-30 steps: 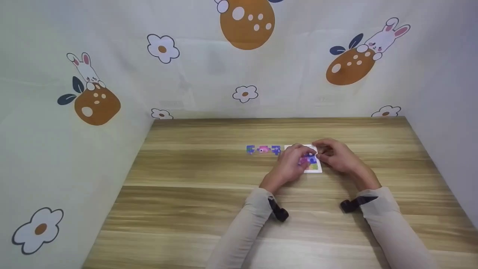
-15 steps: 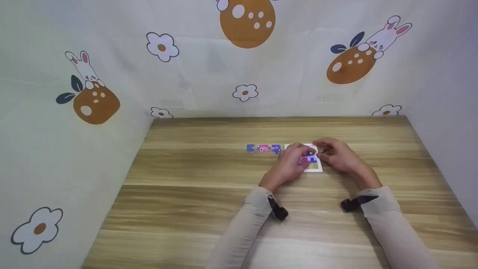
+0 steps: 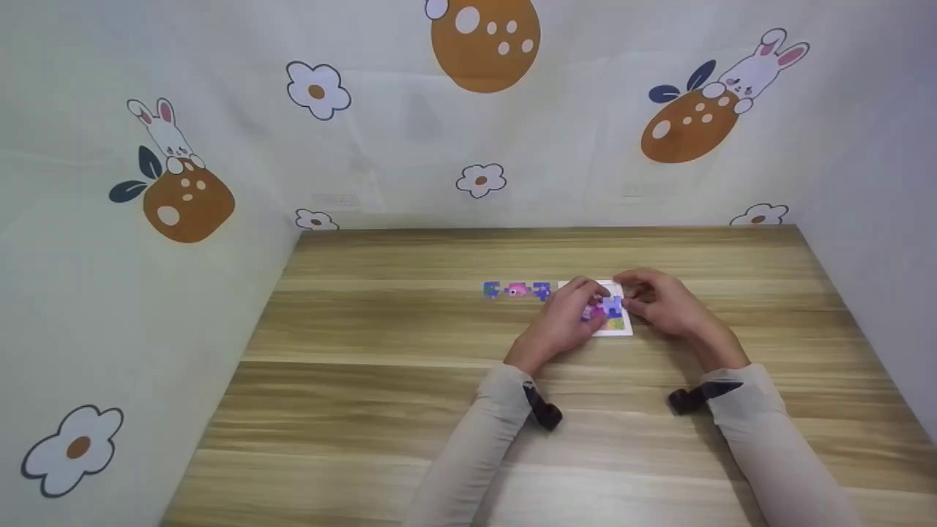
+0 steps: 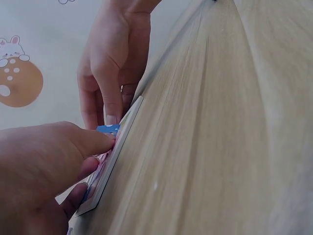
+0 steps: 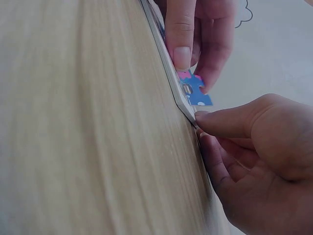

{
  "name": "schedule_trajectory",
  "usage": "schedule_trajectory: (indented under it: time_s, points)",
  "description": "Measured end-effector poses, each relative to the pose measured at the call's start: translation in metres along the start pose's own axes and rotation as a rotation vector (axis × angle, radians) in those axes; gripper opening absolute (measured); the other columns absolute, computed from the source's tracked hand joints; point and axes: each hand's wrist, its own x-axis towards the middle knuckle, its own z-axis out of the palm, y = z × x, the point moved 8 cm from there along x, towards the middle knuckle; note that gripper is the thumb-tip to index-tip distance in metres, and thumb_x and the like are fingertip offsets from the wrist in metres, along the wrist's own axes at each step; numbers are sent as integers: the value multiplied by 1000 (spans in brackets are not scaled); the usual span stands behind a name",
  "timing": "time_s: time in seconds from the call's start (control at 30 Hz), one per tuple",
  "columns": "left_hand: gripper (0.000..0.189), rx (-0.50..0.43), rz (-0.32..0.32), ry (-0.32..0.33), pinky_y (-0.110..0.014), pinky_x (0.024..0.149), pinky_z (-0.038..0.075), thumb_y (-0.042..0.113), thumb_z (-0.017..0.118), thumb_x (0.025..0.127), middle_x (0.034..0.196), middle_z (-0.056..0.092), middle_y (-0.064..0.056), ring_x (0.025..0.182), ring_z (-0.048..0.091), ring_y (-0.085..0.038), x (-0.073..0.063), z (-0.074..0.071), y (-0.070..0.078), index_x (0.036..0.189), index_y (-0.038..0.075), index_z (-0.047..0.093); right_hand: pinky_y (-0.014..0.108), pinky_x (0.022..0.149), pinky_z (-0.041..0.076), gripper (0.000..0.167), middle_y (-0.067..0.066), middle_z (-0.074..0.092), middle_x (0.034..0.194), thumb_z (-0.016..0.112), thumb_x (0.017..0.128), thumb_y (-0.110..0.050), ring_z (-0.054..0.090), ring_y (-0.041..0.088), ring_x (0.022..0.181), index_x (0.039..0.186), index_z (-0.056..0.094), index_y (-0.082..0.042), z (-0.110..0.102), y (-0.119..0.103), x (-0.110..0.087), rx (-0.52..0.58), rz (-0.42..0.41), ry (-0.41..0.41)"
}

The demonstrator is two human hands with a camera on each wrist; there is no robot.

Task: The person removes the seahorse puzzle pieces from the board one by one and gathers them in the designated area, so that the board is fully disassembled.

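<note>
A small white-framed puzzle board (image 3: 626, 331) lies on the table, with pink, blue and yellow-green pieces in its near part. My left hand (image 3: 560, 322) reaches over its left side. In the right wrist view, a blue puzzle piece (image 5: 199, 93) stands tilted above the frame, between the left thumb (image 5: 180, 34) and forefinger (image 5: 212, 68); the forefinger touches its notched edge. My right hand (image 3: 662, 304) is at the board's right edge. Its thumb and forefinger pinch the frame edge (image 5: 183, 105). The left palm hides much of the board.
Left of the board, three loose puzzle pieces lie in a row: one blue-green (image 3: 491, 290), one pink (image 3: 517, 290) and one blue (image 3: 542, 290). A patterned wall cloth (image 3: 395, 146) rises behind the wooden table (image 3: 366, 402).
The left fingertips have drawn back slightly to the left, and more of the blue piece shows on the board. My right hand stays at the board's right edge.
</note>
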Motion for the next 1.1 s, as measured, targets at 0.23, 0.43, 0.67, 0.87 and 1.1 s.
schedule_trajectory:
  time_s: [0.23, 0.43, 0.67, 0.87, 1.1]
  points:
    - [37, -7, 42, 26, -25, 107, 54, 19, 76, 101, 128, 72, -6, 118, 70, -17, -1, -4, 2, 136, 10, 72, 11, 87, 52, 44, 27, 71, 124, 70, 99, 5, 71, 36, 110, 142, 63, 8, 0, -1, 0, 11, -16, 2]
    - [39, 59, 38, 13, -27, 109, 54, 21, 75, 102, 130, 71, -3, 121, 68, -16, 0, -2, 3, 140, 14, 71, 12, 89, 52, 45, 27, 71, 126, 70, 99, 5, 71, 37, 112, 143, 63, 7, 0, 0, 0, 1, -4, 7]
    - [35, 57, 36, 36, -26, 104, 55, 16, 74, 103, 123, 75, -3, 113, 69, -16, 2, -2, 2, 137, 14, 74, 11, 89, 51, 44, 28, 71, 125, 71, 98, 5, 71, 37, 112, 142, 63, 8, 0, 0, 0, 0, -18, 15]
    - [33, 57, 24, 50, -26, 101, 55, 14, 73, 102, 120, 75, -2, 109, 69, -15, 1, -3, 4, 135, 14, 75, 12, 89, 52, 43, 27, 71, 124, 71, 98, 5, 71, 36, 110, 141, 64, 8, -1, 0, 0, 1, -27, 14]
    - [30, 67, 20, 81, -25, 101, 55, 13, 71, 103, 122, 78, -1, 111, 70, -15, 1, -3, 4, 132, 15, 77, 11, 87, 53, 43, 27, 69, 121, 70, 97, 8, 69, 33, 107, 139, 65, 9, 0, 0, 0, 11, -44, 10]
